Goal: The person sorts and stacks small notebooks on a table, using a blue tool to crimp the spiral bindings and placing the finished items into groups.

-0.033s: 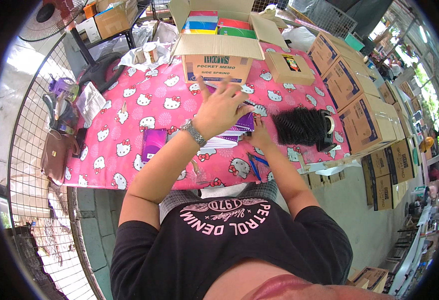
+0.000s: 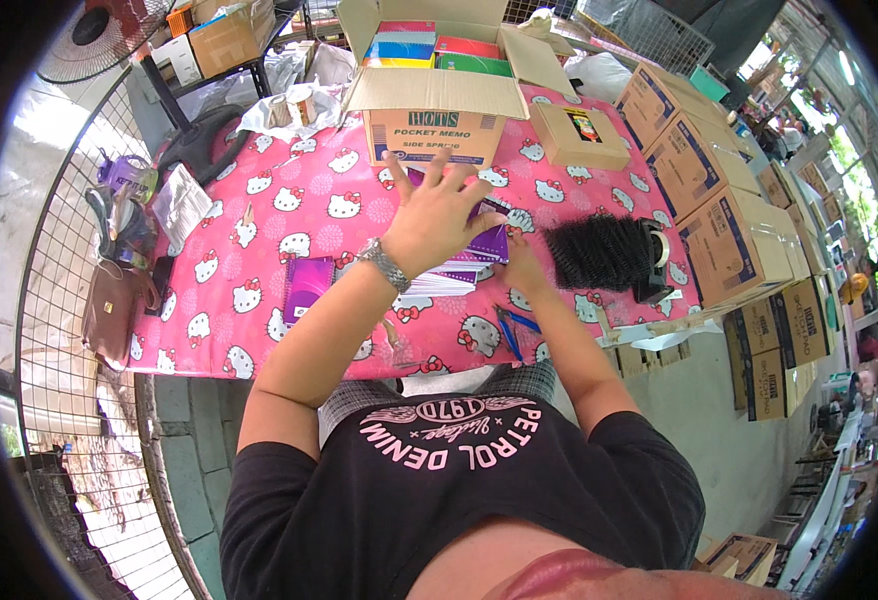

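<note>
My left hand [image 2: 437, 220], with a watch on its wrist, lies spread over a stack of purple-covered pocket notepads [image 2: 449, 281]. Its fingers are apart and point toward the open carton. At the stack's right side rests my right hand [image 2: 522, 270], close against the pads' edge; most of its fingers are hidden or unclear. Blue-handled pliers [image 2: 511, 330] lie just below that hand. To its right is a bunch of black spiral binding coils [image 2: 599, 252]. One purple spiral notepad [image 2: 308, 288] sits apart, left of my left forearm.
Behind the stack stands an open carton [image 2: 434, 135] holding colourful notebooks. A flat brown box [image 2: 581, 137] is beside it. A tape dispenser [image 2: 656, 262] stands near the coils. Stacked cartons [image 2: 724, 235] line the right side. A fan [image 2: 99, 40] and brown pouch [image 2: 111, 315] are at left.
My left hand has shifted slightly, its fingers spread a bit differently over the stack. My right hand's fingertips have drawn in at the stack's right edge and show less.
</note>
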Motion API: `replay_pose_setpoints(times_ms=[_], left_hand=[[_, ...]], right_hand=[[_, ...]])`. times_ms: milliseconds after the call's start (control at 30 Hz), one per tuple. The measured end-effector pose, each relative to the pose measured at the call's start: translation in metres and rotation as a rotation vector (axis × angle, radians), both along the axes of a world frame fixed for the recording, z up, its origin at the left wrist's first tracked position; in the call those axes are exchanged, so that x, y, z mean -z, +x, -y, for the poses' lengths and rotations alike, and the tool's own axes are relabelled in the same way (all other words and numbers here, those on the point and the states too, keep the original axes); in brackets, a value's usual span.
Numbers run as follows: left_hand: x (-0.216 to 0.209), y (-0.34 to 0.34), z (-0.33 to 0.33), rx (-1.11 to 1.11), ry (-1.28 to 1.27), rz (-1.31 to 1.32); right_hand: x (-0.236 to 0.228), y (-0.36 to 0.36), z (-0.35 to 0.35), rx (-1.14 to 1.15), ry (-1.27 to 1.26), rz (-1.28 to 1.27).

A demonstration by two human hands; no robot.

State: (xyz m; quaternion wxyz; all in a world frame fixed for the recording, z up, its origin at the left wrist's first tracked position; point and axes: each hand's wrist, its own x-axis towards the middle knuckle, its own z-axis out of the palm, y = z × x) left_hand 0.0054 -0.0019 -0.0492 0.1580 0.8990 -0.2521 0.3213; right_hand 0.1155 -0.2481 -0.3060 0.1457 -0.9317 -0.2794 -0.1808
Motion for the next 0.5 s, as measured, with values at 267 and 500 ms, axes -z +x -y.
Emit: replay_pose_setpoints(times_ms=[267, 500], left_hand=[[-0.003, 0.009, -0.014, -0.008, -0.069, -0.107], [-0.004, 0.011, -0.011, 0.024, -0.132, -0.148]], right_hand=[[-0.295, -0.018, -0.021, -0.826, 0.852, -1.204], [-0.306, -0.015, -0.027, -0.539, 0.359, -1.004]])
